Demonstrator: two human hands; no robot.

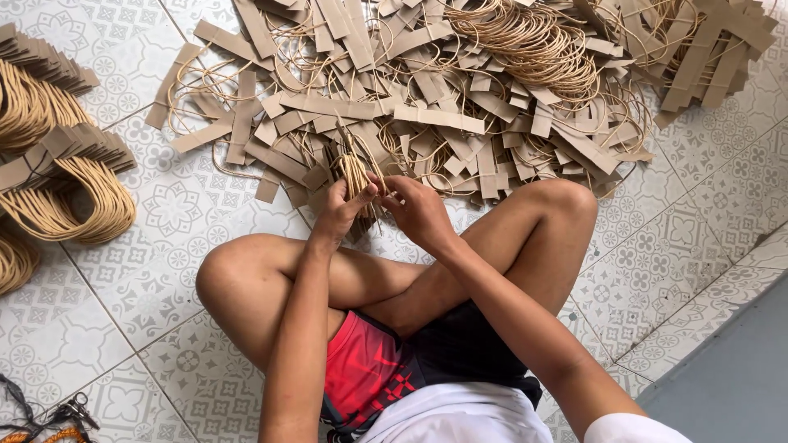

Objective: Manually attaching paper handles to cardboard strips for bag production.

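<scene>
I sit cross-legged on a patterned tile floor. My left hand grips a small bundle of tan twisted-cord bag handles with brown card strips, held upright in front of my knees. My right hand is closed on the same bundle from the right side, fingers meeting the left thumb. Just beyond both hands lies a wide loose heap of the same card strips and cord loops, spread across the floor.
Neat stacked bundles of handles lie at the left, cords hanging in arcs. More stacked strips sit at the top right. A dark cable with a clip is at the bottom left. A grey smooth strip borders the tiles at the bottom right.
</scene>
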